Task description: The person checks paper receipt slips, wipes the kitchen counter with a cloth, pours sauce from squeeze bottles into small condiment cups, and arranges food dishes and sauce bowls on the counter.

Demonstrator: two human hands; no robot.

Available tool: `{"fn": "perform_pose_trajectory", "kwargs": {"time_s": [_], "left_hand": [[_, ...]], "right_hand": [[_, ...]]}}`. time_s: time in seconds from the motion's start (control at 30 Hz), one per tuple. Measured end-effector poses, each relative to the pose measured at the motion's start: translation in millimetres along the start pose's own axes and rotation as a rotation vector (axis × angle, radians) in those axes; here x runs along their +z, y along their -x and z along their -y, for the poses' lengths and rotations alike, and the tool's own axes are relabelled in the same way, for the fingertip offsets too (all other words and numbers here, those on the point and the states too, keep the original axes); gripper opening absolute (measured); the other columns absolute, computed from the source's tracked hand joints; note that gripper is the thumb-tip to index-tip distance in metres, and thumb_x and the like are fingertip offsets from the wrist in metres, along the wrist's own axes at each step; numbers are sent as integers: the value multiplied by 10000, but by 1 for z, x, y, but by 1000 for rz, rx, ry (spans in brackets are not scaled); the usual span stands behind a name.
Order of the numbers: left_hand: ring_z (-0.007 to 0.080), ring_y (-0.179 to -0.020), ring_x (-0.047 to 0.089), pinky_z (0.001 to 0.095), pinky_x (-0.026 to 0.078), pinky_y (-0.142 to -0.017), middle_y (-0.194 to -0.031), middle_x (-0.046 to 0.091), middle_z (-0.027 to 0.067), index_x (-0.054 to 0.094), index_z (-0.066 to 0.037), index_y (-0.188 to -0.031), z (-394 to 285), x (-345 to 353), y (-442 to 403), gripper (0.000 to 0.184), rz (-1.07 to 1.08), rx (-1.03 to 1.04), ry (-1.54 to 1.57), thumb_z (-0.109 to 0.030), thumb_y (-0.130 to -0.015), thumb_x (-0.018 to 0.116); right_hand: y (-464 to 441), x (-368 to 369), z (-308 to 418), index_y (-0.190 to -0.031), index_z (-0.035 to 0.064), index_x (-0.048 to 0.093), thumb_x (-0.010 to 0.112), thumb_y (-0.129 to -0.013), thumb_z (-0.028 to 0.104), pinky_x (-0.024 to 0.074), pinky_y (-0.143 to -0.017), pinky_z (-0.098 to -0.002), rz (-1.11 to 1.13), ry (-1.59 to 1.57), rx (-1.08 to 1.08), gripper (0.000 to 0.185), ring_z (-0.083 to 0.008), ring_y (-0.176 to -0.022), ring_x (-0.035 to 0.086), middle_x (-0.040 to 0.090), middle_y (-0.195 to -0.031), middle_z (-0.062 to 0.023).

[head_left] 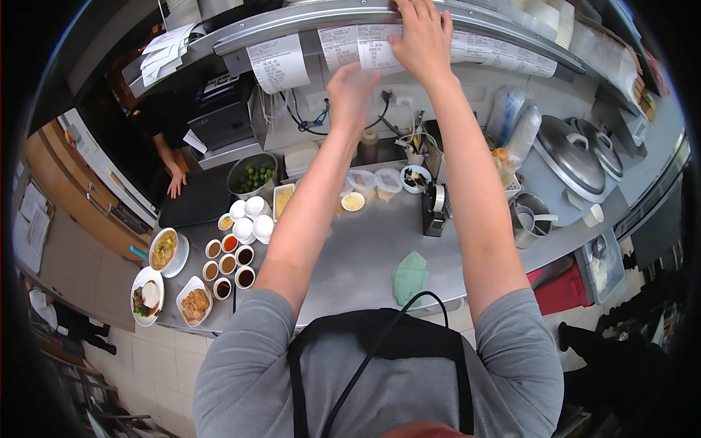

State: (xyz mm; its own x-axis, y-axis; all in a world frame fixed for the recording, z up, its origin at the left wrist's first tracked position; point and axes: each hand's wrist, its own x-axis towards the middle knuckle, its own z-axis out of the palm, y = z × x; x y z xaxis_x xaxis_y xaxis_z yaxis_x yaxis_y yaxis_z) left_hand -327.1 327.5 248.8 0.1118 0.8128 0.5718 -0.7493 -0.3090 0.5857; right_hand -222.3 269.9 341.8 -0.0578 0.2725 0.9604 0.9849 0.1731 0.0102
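Both arms reach up to a metal ticket rail [292,29] with several printed order slips [278,64] hanging from it. My right hand [423,36] lies against the rail with its fingers stretched out and apart. Its thumb is by the edge of an order slip near the middle; whether it presses the paper I cannot tell. My left hand [350,93] is just below the slips, smeared by motion, so its fingers are not clear.
Left on the steel counter [350,270] stand sauce cups [228,263], a soup bowl [168,252], plated food [148,296] and a pot of limes [253,175]. A tape dispenser [434,212] and green cloth [410,277] lie centrally. Another person's hand [177,180] rests beside a black tray.
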Motion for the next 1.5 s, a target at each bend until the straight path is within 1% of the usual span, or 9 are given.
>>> {"fn": "perform_pose_trajectory", "kwargs": {"time_s": [0.27, 0.33, 0.67, 0.9, 0.97, 1.1, 1.27, 1.33, 1.5], "left_hand": [[189, -835, 549, 324, 487, -775, -912, 536, 125, 494, 71, -893, -8, 5, 1, 138, 27, 115, -374, 0, -776, 488], [187, -846, 546, 327, 486, -777, -922, 532, 124, 499, 70, -892, -10, 3, -1, 138, -63, -56, 141, -13, -783, 479], [196, -846, 547, 344, 478, -786, -899, 549, 98, 507, 64, -872, -2, 3, -7, 130, -81, -29, -23, -37, -797, 474], [221, -995, 475, 370, 410, -833, -1048, 508, 98, 499, -22, -1018, -2, -41, 47, 269, -125, -148, -280, -223, -840, 501], [201, -999, 471, 354, 408, -823, -1067, 498, 83, 490, -35, -1045, 0, -67, 81, 295, -90, -226, -406, -239, -833, 521], [148, -933, 511, 298, 432, -756, -1040, 517, 61, 501, -48, -1037, -7, -156, 161, 283, -45, -469, -636, -236, -828, 533], [129, -843, 538, 281, 441, -697, -930, 574, 32, 565, -67, -930, -43, -240, 260, 202, -232, -801, -774, -231, -814, 543], [147, -812, 553, 283, 443, -693, -904, 581, 34, 574, -63, -911, -51, -253, 291, 194, -321, -831, -703, -228, -812, 547], [150, -798, 561, 273, 449, -677, -903, 584, 44, 574, -52, -922, -42, -237, 316, 176, -270, -915, -699, -190, -826, 525]], "right_hand": [[1, -1, -1, -1138, 66, 412, 575, -604, 30, 227, -955, -476, -41, -30, -11, 560, -275, -1136, 346, 430, -1153, -109], [0, 1, -1, -1137, 66, 413, 572, -605, 28, 225, -955, -476, -48, -21, -10, 556, -275, -1135, 346, 431, -1151, -109], [-1, -2, 2, -1144, 66, 425, 561, -609, 77, 203, -967, -505, 6, 1, 39, 552, -278, -1142, 356, 425, -1185, -110], [15, 21, 16, -1196, 98, 406, 596, -591, 189, 118, -962, -601, -76, 227, 134, 641, -267, -1205, 302, 391, -1238, -128], [47, 8, 29, -1115, 121, 492, 554, -686, 50, 335, -858, -403, -301, 3, -88, 440, -275, -1046, 437, 472, -1131, -86], [210, 17, 19, -949, 67, 514, 558, -713, 124, 390, -743, -383, 276, -538, 61, 246, -312, -906, 465, 491, -1006, -158], [428, -38, 24, -1039, 80, 522, 585, -711, 267, 334, -868, -448, 1127, -119, 462, 382, -330, -1013, 425, 452, -1081, -166], [516, -35, 36, -1149, 80, 456, 536, -753, 245, 262, -942, -473, 978, -264, 302, 437, -355, -1145, 329, 368, -1222, -176], [496, -26, 47, -1164, 13, 416, 440, -776, 154, 219, -976, -481, 957, -243, 235, 414, -332, -1211, 274, 318, -1281, -197]]}}
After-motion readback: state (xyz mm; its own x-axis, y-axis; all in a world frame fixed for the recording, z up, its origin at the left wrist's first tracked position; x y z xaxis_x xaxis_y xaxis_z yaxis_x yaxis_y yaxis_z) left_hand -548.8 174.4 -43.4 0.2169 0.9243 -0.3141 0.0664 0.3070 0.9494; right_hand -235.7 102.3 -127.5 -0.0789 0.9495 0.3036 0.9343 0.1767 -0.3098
